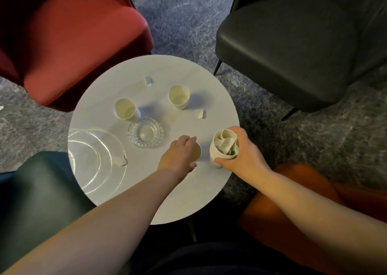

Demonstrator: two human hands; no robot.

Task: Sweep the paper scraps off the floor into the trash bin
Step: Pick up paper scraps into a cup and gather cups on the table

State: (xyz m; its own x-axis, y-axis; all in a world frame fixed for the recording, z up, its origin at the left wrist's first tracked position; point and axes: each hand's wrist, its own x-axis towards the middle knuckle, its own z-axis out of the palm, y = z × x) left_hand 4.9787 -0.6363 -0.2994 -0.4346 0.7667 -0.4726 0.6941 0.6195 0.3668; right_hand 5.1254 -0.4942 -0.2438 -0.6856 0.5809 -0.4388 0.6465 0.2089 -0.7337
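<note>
On a round white table [188, 191], my right hand [240, 155] grips a white paper cup [216, 159] stuffed with crumpled paper scraps. My left hand [180, 155] curls over the rim of another paper cup [196, 152] just left of it. Two more paper cups [125, 109] [179, 96] stand farther back, both looking empty. Small white paper scraps lie on the table at the back [148, 80] and at the right [201, 113]. One scrap [1, 107] shows on the carpet at the far left edge. No trash bin is in view.
A glass ashtray [145, 132] sits mid-table and a clear glass plate [94, 159] at its left edge. Chairs ring the table: red [73, 44], black [293, 44], dark green [37, 191], orange [293, 212]. Grey carpet [188, 12] lies between them.
</note>
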